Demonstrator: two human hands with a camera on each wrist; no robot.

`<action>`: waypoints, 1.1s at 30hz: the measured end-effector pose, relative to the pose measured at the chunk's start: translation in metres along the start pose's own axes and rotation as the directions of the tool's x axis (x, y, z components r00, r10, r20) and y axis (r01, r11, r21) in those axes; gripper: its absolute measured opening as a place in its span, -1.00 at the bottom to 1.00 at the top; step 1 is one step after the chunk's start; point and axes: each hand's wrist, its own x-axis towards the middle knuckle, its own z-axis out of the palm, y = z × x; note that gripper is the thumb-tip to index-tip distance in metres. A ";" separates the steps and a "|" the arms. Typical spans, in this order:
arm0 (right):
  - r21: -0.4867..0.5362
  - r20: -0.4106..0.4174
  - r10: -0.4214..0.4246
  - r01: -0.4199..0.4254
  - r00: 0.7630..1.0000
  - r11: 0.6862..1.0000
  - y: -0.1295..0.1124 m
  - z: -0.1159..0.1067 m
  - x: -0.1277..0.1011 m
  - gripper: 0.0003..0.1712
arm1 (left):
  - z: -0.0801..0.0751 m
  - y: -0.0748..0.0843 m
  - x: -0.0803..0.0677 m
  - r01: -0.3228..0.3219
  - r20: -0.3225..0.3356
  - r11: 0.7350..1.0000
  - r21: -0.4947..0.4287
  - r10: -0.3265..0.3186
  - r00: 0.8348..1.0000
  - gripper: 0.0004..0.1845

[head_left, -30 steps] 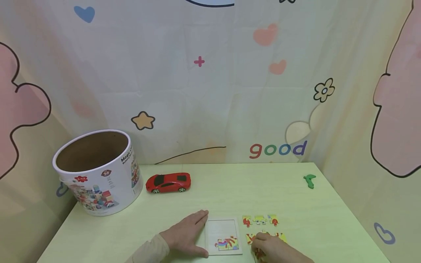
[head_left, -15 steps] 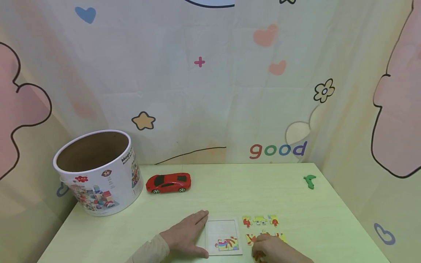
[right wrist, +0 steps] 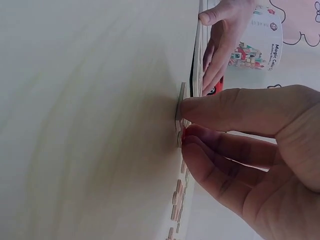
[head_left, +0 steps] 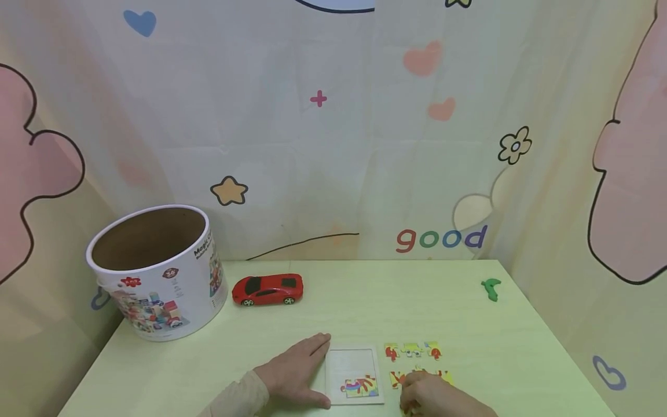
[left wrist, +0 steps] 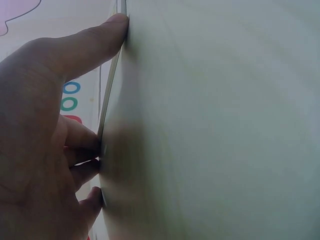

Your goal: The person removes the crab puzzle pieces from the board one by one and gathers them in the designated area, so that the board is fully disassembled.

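Observation:
My left hand [head_left: 294,373] lies on the table with straight fingers. Its thumb and fingertips touch the left side of the white puzzle tray [head_left: 350,364]. A few joined pieces [head_left: 361,387], yellow, red and rainbow striped, sit in the tray's lower right part. To the right of the tray, my right hand [head_left: 440,397] bends low over loose jigsaw pieces. Seen from the right wrist, its thumb and curled fingers pinch a thin puzzle piece [right wrist: 178,112] at the tabletop, mostly hidden behind them. The picture on that piece is hidden.
Loose puzzle pieces lie in an upper row [head_left: 411,350] and a lower row [head_left: 397,379], the latter partly covered by the right hand. Farther back stand a red toy car [head_left: 267,289] and a big white bucket [head_left: 161,298]. A small green object [head_left: 491,288] lies at the right.
The red-patterned piece that showed beneath the right hand is now nearly hidden by the fingers, which have shifted slightly. My left hand and the tray stay put.

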 end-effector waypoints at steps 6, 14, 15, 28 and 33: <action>0.047 -0.014 0.013 -0.012 1.000 0.999 0.000 -0.001 0.000 -0.93 | 0.000 0.000 0.000 -0.014 -0.018 1.000 0.023 0.014 1.000 0.21; 0.102 -0.040 0.085 -0.081 0.996 0.992 -0.004 -0.003 0.002 -0.83 | 0.001 -0.001 0.001 -0.016 -0.019 0.999 0.028 0.016 1.000 0.20; 0.100 -0.041 0.090 -0.086 0.995 0.991 -0.004 -0.004 0.002 -0.82 | 0.001 0.000 0.001 -0.013 -0.015 1.000 0.024 0.014 1.000 0.20; 0.049 -0.075 0.056 -0.052 0.996 0.997 -0.013 -0.007 0.012 -0.78 | 0.000 0.000 0.000 -0.016 -0.016 0.999 0.035 0.017 1.000 0.20; -0.002 -0.098 0.028 -0.029 0.995 1.000 -0.016 -0.009 0.017 -0.78 | 0.000 0.000 0.000 -0.015 -0.014 0.999 0.033 0.015 1.000 0.19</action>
